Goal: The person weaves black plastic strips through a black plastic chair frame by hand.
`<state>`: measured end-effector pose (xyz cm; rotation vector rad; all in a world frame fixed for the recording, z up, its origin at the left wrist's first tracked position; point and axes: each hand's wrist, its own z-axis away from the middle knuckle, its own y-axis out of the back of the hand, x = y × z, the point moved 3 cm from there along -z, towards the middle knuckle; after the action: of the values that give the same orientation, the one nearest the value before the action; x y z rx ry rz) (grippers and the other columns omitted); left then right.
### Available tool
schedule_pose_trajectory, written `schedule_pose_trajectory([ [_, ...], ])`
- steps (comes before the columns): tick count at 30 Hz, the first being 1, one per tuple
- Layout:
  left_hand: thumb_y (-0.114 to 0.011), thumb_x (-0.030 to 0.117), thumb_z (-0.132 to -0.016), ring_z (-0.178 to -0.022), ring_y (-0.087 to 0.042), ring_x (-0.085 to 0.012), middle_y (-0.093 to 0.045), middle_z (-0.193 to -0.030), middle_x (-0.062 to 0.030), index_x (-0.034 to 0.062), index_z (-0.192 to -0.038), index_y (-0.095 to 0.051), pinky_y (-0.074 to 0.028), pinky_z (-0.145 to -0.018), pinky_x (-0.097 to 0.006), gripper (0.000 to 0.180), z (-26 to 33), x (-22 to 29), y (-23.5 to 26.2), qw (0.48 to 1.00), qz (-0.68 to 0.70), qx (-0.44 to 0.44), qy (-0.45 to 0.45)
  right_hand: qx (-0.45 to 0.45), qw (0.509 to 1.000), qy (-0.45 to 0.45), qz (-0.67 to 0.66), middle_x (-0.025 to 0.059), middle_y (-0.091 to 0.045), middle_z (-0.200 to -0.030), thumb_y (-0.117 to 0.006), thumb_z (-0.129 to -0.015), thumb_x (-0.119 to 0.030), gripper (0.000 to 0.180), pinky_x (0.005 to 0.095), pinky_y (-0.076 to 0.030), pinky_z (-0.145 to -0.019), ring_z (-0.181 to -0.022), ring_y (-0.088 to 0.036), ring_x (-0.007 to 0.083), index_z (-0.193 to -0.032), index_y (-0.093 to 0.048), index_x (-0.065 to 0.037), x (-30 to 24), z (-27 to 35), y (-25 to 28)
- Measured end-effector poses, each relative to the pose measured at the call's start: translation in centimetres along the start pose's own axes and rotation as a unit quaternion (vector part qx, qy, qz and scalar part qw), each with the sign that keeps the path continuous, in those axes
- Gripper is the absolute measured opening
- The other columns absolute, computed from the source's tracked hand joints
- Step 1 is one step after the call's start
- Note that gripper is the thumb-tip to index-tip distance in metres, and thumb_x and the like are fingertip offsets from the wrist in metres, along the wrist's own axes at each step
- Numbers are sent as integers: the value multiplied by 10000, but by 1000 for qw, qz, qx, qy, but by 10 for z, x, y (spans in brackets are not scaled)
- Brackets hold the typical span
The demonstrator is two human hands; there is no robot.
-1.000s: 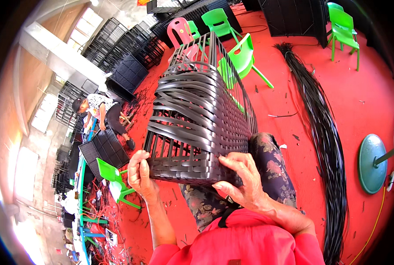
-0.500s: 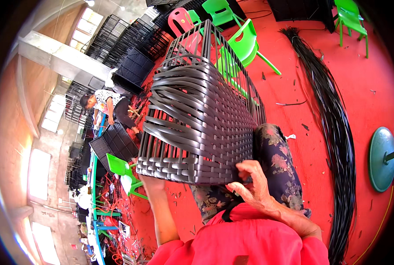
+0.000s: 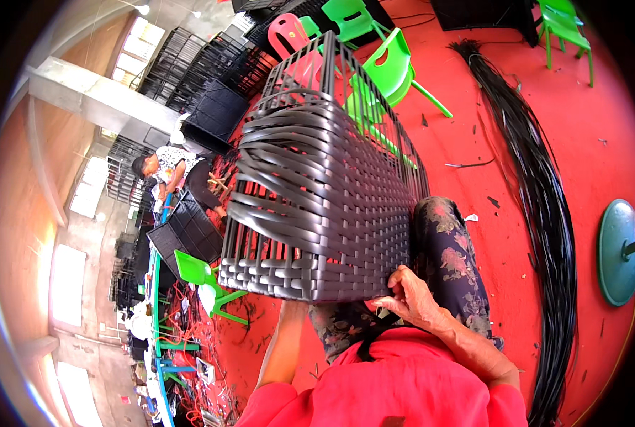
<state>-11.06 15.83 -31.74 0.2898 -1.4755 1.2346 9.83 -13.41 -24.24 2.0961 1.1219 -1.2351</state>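
A tall box-shaped frame (image 3: pixel 371 206), woven with black flat plastic strips, leans across my lap. Its right side is tightly plaited, while loose strips (image 3: pixel 282 167) bow outward on its left side. Bare bars show at the top. My right hand (image 3: pixel 413 299) is at the lower right corner, fingers curled against the edge and thumb below it. Any strip end between those fingers is too small to make out. My left forearm (image 3: pixel 282 345) reaches up behind the lower left part of the frame, which hides that hand's fingers.
A long bundle of black strips (image 3: pixel 527 178) lies along the red floor (image 3: pixel 467 142) at right. Green chairs (image 3: pixel 392 67) stand beyond the frame. A round green base (image 3: pixel 617 252) is at far right. Another person (image 3: pixel 171 167) works at left, near a green chair (image 3: pixel 200 274).
My right hand's fingers have drawn in against the frame's corner. My left forearm has shifted right, its hand going farther behind the frame. The other person's arm has moved.
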Motion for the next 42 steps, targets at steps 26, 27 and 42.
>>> schedule_pose_trajectory([
  [26,-456,306,-933,-1019,-536,-214,-572,-1113,-72,48,-1108,-538,-456,-866,-416,322,51,-14,7,996,-43,78,24,-58,992,-54,-99,48,-425,-639,-777,-699,-258,444,274,-386,-456,-513,-429,139,-955,-490,-38,-6,-14,24],
  [27,-456,306,-932,-1019,-536,-214,-572,-1112,-72,49,-1108,-538,-456,-866,-416,322,50,-14,6,996,-44,78,23,-42,992,-49,-104,46,-426,-640,-784,-692,-249,443,271,-382,-452,-509,-423,133,-955,-496,-38,-5,-12,23],
  [42,-471,302,-926,-1013,-538,-216,-574,-1107,-66,58,-1110,-539,-457,-863,-418,313,43,-61,6,998,27,43,28,81,947,-201,-239,-40,-417,-669,-557,-737,-41,261,193,-322,-534,-595,-382,48,-988,-487,-39,25,18,18],
])
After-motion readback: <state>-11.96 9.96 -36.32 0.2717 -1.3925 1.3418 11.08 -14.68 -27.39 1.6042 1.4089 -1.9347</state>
